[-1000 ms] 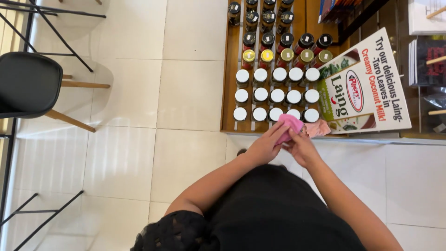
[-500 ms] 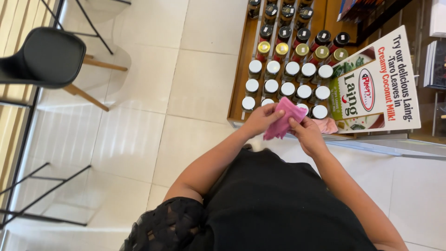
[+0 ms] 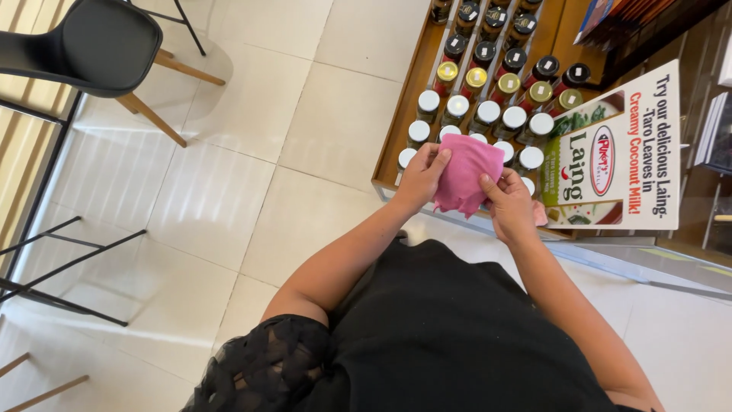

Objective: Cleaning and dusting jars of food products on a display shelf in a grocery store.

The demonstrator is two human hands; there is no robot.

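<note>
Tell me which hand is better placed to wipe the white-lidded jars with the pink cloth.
Probably the left hand: it grips the pink cloth at its upper edge, directly over the white-lidded jars. The right hand pinches the lower side, nearer the body.

Wooden shelf (image 3: pixel 396 122), rows of lidded jars (image 3: pixel 488 114), printed sign (image 3: pixel 618 152)

Large cream floor tiles (image 3: pixel 229 198) shine under striped light near the left edge. A black chair (image 3: pixel 84 42) with wooden legs stands at the upper left, with thin black metal legs (image 3: pixel 61 267) below it.
</note>
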